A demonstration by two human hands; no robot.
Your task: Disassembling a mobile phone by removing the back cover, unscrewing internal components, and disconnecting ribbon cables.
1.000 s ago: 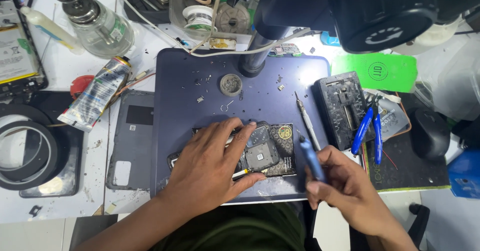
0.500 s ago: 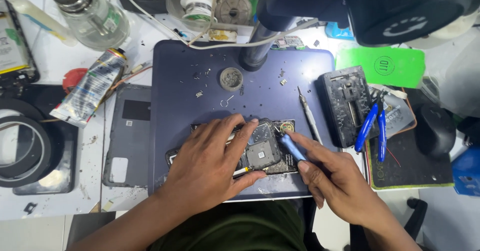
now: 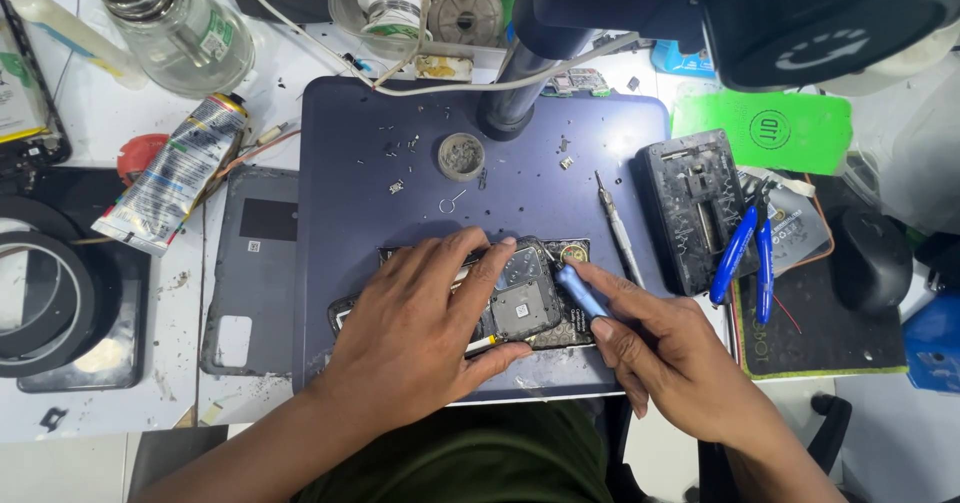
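Head view, read from the left edge of the frame. At far left I see a black roll of tape (image 3: 40, 298) lying flat on the white bench. Above and right of it lies a crumpled silver metal tube with a black cap (image 3: 172, 174), tilted, and at upper left stands a clear glass bottle with a metal top (image 3: 180, 28). Just right of the tube a grey plastic phone back cover (image 3: 252, 268) lies flat, touching the left edge of the dark blue rectangular work mat (image 3: 400, 123).

In the lower centre of the frame my left hand (image 3: 425, 328) lies spread, fingers apart, palm down on the opened black phone with its circuit board exposed (image 3: 525, 298); the phone rests on the lower part of the mat, its left half hidden under the hand. Above it on the mat sits a small round grey dish (image 3: 461, 156), with loose screws scattered around.

My right hand (image 3: 675, 358), lower right of centre, is closed around a small screwdriver with a blue handle (image 3: 580, 291), whose tip meets the phone's upper right area, near a round gold part. A second slim grey screwdriver (image 3: 617, 226) lies on the mat just above the hand. Further right stand a dark rectangular metal fixture block (image 3: 690, 208) and blue-handled cutting pliers (image 3: 750, 253); at upper right lies a bright green card (image 3: 770, 128).
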